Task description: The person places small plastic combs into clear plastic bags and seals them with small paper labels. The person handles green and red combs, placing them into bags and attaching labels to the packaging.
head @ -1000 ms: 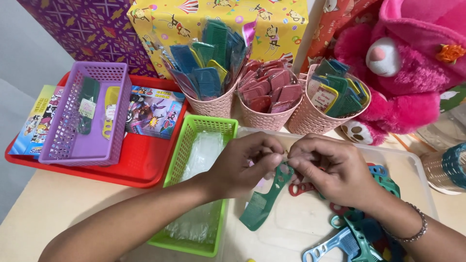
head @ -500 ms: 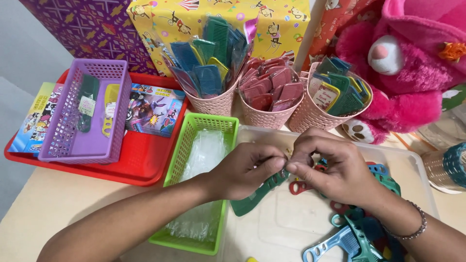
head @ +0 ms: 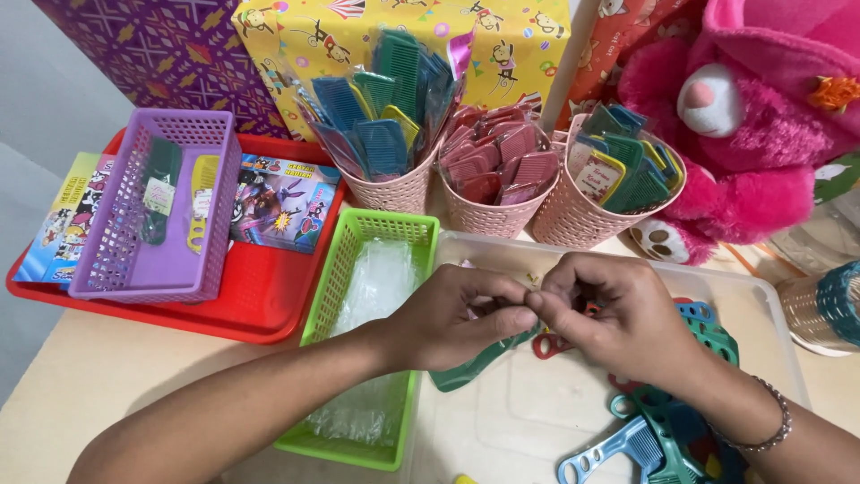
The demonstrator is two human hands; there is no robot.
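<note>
Hands drawn closer than before, left hand (head: 457, 314) and right hand (head: 609, 314) pinching green comb (head: 475, 363), long axis slanting down-left beneath left hand

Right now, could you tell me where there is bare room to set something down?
Bare tabletop in front of the red tray; bare tray floor between the green basket and loose combs. Crowded behind, around the three pink baskets.

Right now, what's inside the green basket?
The green basket holds a heap of clear plastic sleeves. The left hand and forearm cross its near right corner, so that part and anything beneath the sleeves stay hidden.
</note>
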